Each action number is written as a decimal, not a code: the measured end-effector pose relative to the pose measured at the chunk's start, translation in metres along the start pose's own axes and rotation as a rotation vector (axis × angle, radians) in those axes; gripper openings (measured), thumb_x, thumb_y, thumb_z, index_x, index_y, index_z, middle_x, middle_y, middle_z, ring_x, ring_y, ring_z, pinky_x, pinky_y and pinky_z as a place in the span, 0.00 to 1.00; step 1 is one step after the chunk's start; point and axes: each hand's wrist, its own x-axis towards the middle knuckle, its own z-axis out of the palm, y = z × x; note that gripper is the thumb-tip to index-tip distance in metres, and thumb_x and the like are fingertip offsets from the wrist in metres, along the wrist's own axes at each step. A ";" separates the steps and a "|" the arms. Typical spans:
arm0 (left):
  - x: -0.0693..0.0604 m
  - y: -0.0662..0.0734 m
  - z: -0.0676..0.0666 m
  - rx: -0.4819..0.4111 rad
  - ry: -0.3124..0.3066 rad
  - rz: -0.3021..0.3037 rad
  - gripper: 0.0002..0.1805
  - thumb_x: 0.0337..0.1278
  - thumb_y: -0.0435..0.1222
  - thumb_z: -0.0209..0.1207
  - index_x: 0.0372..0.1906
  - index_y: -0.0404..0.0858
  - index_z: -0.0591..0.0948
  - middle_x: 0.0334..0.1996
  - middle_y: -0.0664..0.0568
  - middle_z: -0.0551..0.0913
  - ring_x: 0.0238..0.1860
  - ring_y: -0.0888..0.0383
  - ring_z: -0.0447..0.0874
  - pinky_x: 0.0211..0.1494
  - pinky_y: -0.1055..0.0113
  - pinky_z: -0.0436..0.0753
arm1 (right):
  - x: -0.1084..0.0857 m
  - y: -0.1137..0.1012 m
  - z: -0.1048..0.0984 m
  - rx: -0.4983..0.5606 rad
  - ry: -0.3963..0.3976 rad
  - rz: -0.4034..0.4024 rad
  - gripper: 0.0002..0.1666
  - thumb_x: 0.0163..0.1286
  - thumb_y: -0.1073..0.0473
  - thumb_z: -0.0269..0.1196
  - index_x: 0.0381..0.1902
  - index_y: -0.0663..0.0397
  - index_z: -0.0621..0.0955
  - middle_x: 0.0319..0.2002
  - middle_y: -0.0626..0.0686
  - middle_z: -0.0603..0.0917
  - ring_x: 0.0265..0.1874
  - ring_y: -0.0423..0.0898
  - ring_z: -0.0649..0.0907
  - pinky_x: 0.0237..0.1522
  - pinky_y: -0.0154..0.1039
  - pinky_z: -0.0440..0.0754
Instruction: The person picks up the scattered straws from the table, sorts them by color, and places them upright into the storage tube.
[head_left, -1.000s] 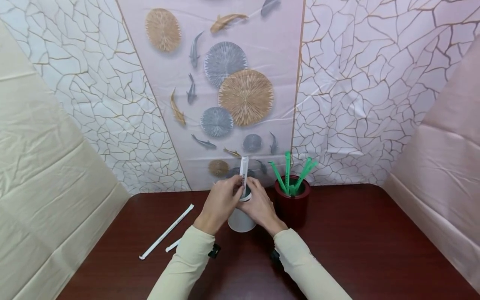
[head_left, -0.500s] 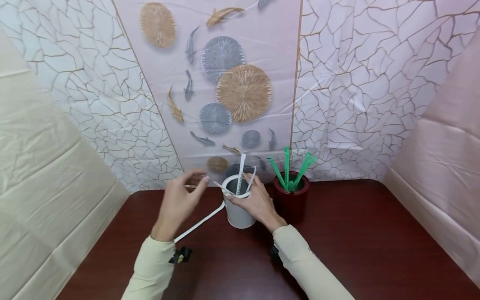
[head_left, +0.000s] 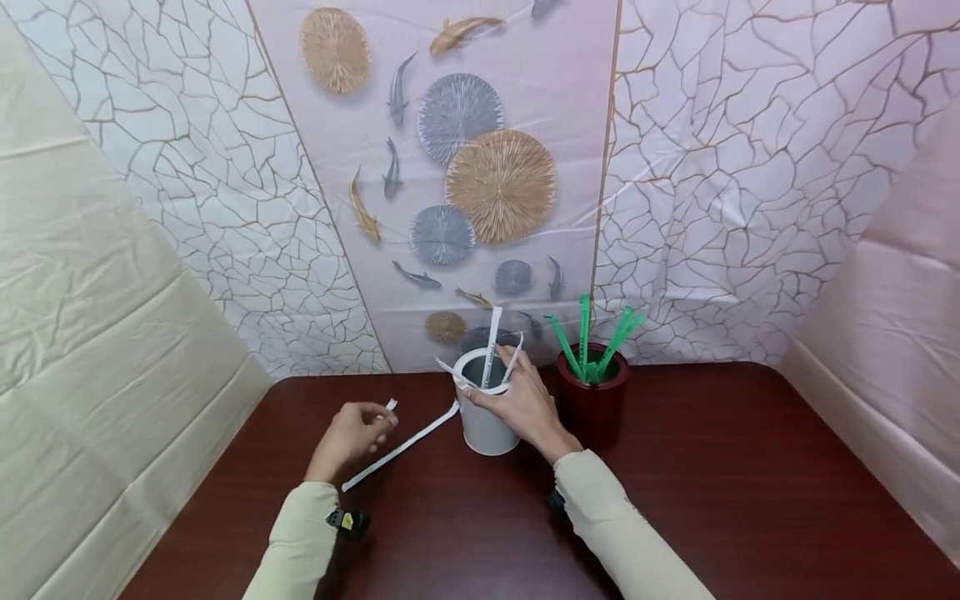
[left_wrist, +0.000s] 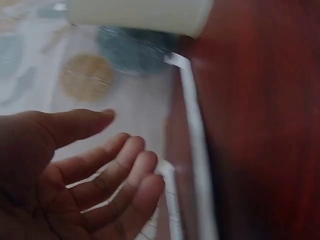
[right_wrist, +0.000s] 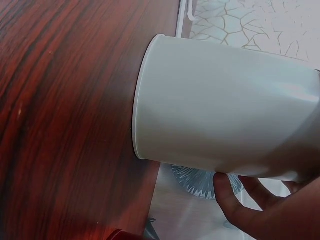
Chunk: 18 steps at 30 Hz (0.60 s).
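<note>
My right hand (head_left: 521, 404) grips a white cylindrical cup (head_left: 487, 421) near its rim, thumb in front and fingers on the far right side. Three white paper-wrapped straws (head_left: 492, 346) lean in the cup at different angles. My left hand (head_left: 352, 437) is above the table to the left, fingers loosely bent, thumb apart from them. In the left wrist view nothing lies between the thumb and fingers (left_wrist: 142, 160). Beside it a long wrapped straw (head_left: 401, 448) lies on the table. A second wrapped straw (left_wrist: 171, 200) is mostly hidden behind that hand in the head view.
A dark red cup (head_left: 592, 408) with several green-wrapped straws (head_left: 584, 333) stands just right of the white cup. The dark brown table (head_left: 712, 475) ends at a patterned backdrop (head_left: 675, 275), with pale cloth (head_left: 112, 375) on both sides.
My left hand has left the straw in the cup, moving left and down towards the straws on the table. My right hand stays on the cup.
</note>
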 end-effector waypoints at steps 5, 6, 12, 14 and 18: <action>0.001 -0.021 0.013 0.249 -0.010 -0.042 0.07 0.67 0.40 0.70 0.42 0.41 0.90 0.37 0.53 0.89 0.37 0.53 0.86 0.42 0.51 0.83 | -0.002 0.000 0.002 0.004 0.003 0.005 0.61 0.57 0.26 0.73 0.83 0.42 0.66 0.81 0.53 0.63 0.76 0.61 0.69 0.56 0.73 0.76; 0.001 -0.022 0.014 0.290 0.001 -0.041 0.07 0.65 0.41 0.71 0.41 0.42 0.90 0.37 0.54 0.89 0.37 0.53 0.86 0.44 0.48 0.83 | -0.002 -0.001 0.002 0.004 0.003 0.006 0.61 0.57 0.26 0.73 0.83 0.41 0.66 0.81 0.52 0.63 0.76 0.61 0.69 0.56 0.74 0.76; 0.004 -0.015 0.025 0.402 0.010 -0.020 0.03 0.60 0.37 0.74 0.35 0.45 0.90 0.31 0.57 0.88 0.32 0.56 0.84 0.42 0.47 0.83 | 0.000 -0.002 0.001 0.005 0.004 -0.004 0.61 0.57 0.26 0.73 0.83 0.42 0.65 0.81 0.52 0.63 0.76 0.61 0.68 0.57 0.75 0.75; 0.005 -0.013 0.028 0.412 -0.014 -0.003 0.03 0.62 0.35 0.73 0.34 0.45 0.89 0.30 0.57 0.87 0.31 0.57 0.83 0.41 0.50 0.82 | 0.000 -0.002 0.001 0.003 0.005 -0.002 0.61 0.57 0.26 0.72 0.83 0.41 0.65 0.81 0.52 0.63 0.76 0.61 0.68 0.58 0.75 0.75; 0.005 -0.012 0.032 0.445 -0.046 0.032 0.06 0.66 0.32 0.68 0.32 0.45 0.86 0.28 0.57 0.84 0.29 0.58 0.79 0.38 0.55 0.80 | 0.000 -0.001 0.001 0.000 0.009 0.004 0.61 0.57 0.26 0.73 0.83 0.40 0.66 0.81 0.52 0.63 0.76 0.61 0.69 0.58 0.74 0.75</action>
